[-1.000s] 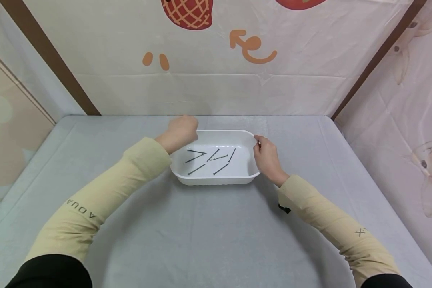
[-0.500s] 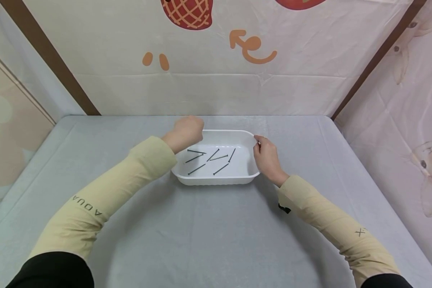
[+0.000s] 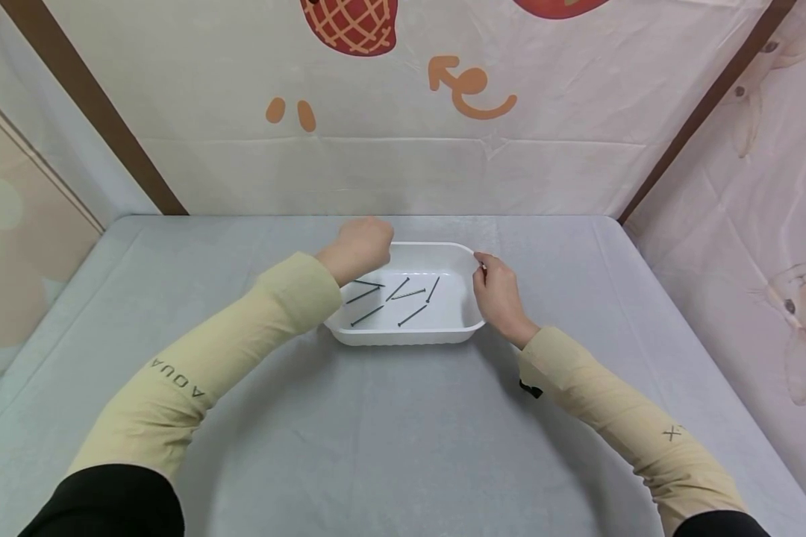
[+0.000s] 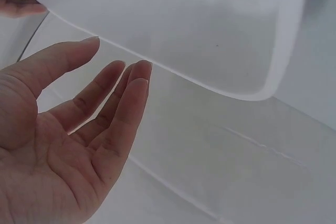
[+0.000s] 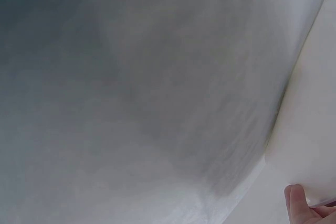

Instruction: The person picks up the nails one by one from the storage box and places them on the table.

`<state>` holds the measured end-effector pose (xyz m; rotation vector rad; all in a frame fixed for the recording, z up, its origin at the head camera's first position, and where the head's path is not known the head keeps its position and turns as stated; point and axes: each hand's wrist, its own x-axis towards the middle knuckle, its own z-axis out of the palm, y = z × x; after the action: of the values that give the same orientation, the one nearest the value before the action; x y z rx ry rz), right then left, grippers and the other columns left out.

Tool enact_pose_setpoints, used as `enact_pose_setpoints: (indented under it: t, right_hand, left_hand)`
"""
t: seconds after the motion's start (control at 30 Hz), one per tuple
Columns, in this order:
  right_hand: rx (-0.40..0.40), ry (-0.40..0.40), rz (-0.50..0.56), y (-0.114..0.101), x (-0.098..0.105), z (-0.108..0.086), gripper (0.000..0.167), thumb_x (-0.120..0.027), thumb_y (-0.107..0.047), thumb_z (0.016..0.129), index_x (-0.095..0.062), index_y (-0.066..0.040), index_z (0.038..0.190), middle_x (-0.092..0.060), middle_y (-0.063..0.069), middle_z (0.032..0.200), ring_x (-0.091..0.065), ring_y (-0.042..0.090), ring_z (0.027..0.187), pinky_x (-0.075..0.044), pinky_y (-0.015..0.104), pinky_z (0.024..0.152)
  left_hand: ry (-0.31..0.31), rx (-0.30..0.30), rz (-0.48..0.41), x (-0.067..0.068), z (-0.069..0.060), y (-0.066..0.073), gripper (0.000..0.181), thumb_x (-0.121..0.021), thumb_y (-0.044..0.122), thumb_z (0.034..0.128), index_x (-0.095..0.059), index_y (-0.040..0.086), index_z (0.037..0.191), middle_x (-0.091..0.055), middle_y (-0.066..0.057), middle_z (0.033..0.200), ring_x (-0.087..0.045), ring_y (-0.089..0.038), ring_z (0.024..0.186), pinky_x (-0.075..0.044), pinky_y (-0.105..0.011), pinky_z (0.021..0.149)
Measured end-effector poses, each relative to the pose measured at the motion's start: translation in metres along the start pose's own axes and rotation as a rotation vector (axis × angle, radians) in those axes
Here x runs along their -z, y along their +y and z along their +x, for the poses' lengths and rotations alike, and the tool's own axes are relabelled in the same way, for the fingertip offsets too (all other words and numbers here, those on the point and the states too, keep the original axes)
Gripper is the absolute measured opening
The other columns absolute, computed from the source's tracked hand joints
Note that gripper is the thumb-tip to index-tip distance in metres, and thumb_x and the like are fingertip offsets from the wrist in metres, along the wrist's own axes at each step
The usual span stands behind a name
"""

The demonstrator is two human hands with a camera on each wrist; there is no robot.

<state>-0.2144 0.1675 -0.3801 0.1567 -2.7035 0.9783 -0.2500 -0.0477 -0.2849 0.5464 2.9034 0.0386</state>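
So, seven dark nails (image 3: 413, 315) in a white tray (image 3: 406, 338).

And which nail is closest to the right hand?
The steep, rightmost nail in the tray; every other one lies farther left, away from the right hand.

The place looks like a small makeshift booth; the building around it cannot be told. A creased cartoon-printed sheet (image 3: 389, 171) spans the upper frame between brown strips (image 3: 95, 104), an animal-print sheet (image 3: 732, 246) hangs at right, above a grey-covered table (image 3: 403, 432).
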Motion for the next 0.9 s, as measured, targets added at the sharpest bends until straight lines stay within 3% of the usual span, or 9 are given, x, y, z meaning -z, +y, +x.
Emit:
enact_pose_setpoints:
  t: [0.23, 0.57, 0.67, 0.9]
  right_hand:
    - [0.002, 0.005, -0.004, 0.0, 0.0, 0.001, 0.035, -0.038, -0.004, 0.092, -0.051, 0.005, 0.122, -0.059, 0.021, 0.106, -0.052, 0.023, 0.075, -0.045, 0.03, 0.064]
    - [-0.008, -0.004, 0.004, 0.0, 0.0, 0.0, 0.035, -0.038, -0.004, 0.092, -0.051, 0.005, 0.123, -0.059, 0.021, 0.108, -0.052, 0.023, 0.076, -0.044, 0.03, 0.064]
    - [-0.012, -0.007, 0.005, -0.001, 0.0, 0.0, 0.035, -0.038, -0.004, 0.092, -0.051, 0.005, 0.123, -0.059, 0.021, 0.108, -0.052, 0.023, 0.076, -0.045, 0.03, 0.064]
    - [-0.009, -0.005, -0.006, 0.0, 0.0, 0.0, 0.035, -0.038, -0.004, 0.092, -0.052, 0.005, 0.123, -0.059, 0.021, 0.109, -0.052, 0.023, 0.077, -0.044, 0.03, 0.064]
  left_hand:
    - [-0.004, -0.004, -0.003, 0.001, 0.001, 0.007, 0.013, -0.045, -0.001, 0.084, -0.057, 0.005, 0.083, -0.048, -0.004, 0.074, -0.041, -0.016, 0.065, -0.033, -0.024, 0.047]
    - [0.011, -0.015, 0.026, -0.004, 0.011, 0.016, 0.016, -0.044, -0.001, 0.082, -0.058, 0.005, 0.08, -0.054, -0.006, 0.076, -0.047, -0.018, 0.066, -0.044, -0.028, 0.05]
    - [-0.018, -0.008, 0.015, -0.001, 0.01, 0.021, 0.016, -0.044, 0.0, 0.0842, -0.059, 0.005, 0.085, -0.056, -0.006, 0.081, -0.049, -0.018, 0.07, -0.045, -0.028, 0.054]
    - [-0.003, -0.032, 0.035, 0.0, 0.009, 0.027, 0.017, -0.045, 0.0, 0.0848, -0.06, 0.006, 0.086, -0.055, -0.005, 0.08, -0.047, -0.017, 0.068, -0.044, -0.029, 0.053]
